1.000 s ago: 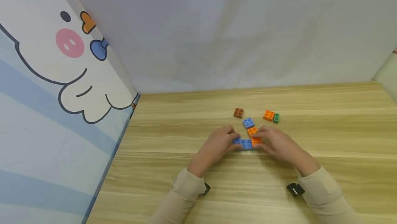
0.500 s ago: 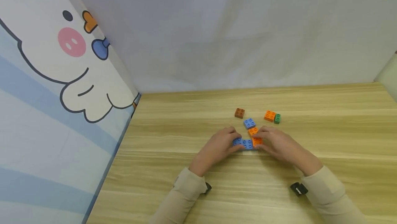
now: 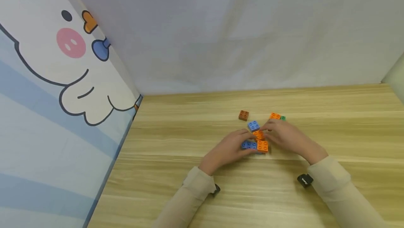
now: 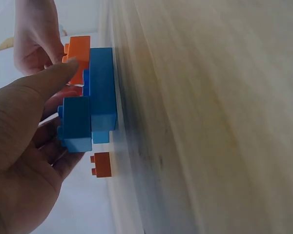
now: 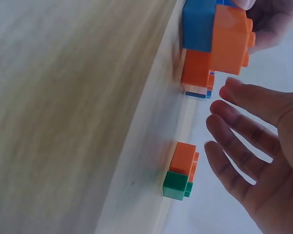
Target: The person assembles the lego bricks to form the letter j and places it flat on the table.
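My left hand holds a small build of toy bricks near the table's middle, thumb on the near side and fingers behind. This build has a long blue brick at the bottom. On top sit a smaller blue brick at one end and an orange brick at the other. Just behind it lies another orange brick, touching or nearly touching a blue brick. Beside these hovers my right hand, fingers loosely bent and apart, holding nothing in the right wrist view.
Further back on the wooden table lies a brown brick. Right of it, an orange brick stands against a small green brick, partly hidden by my right hand. A pale curtain closes the back; a printed panel stands left.
My right hand has let go of the orange brick on the build and moved back and slightly right. My left hand has slid right along the build.
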{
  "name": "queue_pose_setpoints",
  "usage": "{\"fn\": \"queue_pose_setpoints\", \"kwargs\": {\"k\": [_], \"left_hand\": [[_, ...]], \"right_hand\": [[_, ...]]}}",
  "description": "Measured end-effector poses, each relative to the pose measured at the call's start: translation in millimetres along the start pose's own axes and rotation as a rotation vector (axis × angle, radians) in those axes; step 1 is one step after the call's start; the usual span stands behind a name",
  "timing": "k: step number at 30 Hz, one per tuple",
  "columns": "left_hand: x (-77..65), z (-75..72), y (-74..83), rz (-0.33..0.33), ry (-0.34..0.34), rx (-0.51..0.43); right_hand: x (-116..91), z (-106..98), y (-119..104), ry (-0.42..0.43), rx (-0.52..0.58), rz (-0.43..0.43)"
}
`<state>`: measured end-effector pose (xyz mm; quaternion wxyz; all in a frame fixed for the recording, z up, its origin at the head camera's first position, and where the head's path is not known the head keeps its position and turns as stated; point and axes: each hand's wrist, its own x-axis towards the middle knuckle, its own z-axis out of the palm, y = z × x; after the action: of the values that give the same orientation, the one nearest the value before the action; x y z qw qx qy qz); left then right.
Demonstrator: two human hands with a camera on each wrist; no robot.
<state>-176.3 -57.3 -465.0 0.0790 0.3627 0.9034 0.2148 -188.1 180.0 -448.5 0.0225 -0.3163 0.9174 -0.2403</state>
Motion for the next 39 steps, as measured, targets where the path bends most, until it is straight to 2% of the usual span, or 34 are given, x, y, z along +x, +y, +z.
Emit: {"fn": "queue_pose_setpoints", "kwargs": {"k": [5, 10, 17, 28, 39], "left_hand": [[9.4, 6.5, -2.0, 0.058, -0.001, -0.104], [14.7, 11.5, -3.7, 0.072, -0.008, -0.137], [14.7, 12.0, -2.6, 0.069, -0.016, -0.13], [14.4, 14.6, -5.0, 0.069, -0.012, -0.137], [14.3, 17.1, -4.1, 0.039, -0.015, -0.131]], "right_hand": [[5.7, 3.2, 7.7, -0.016, 0.004, -0.017], [11.2, 5.0, 9.6, -0.025, -0.003, -0.035], [14.4, 7.0, 8.8, -0.005, -0.005, -0.052], [12.5, 9.2, 7.2, -0.031, 0.003, -0.014], [1.4, -2.2, 3.3, 0.004, -0.027, 0.026]]}}
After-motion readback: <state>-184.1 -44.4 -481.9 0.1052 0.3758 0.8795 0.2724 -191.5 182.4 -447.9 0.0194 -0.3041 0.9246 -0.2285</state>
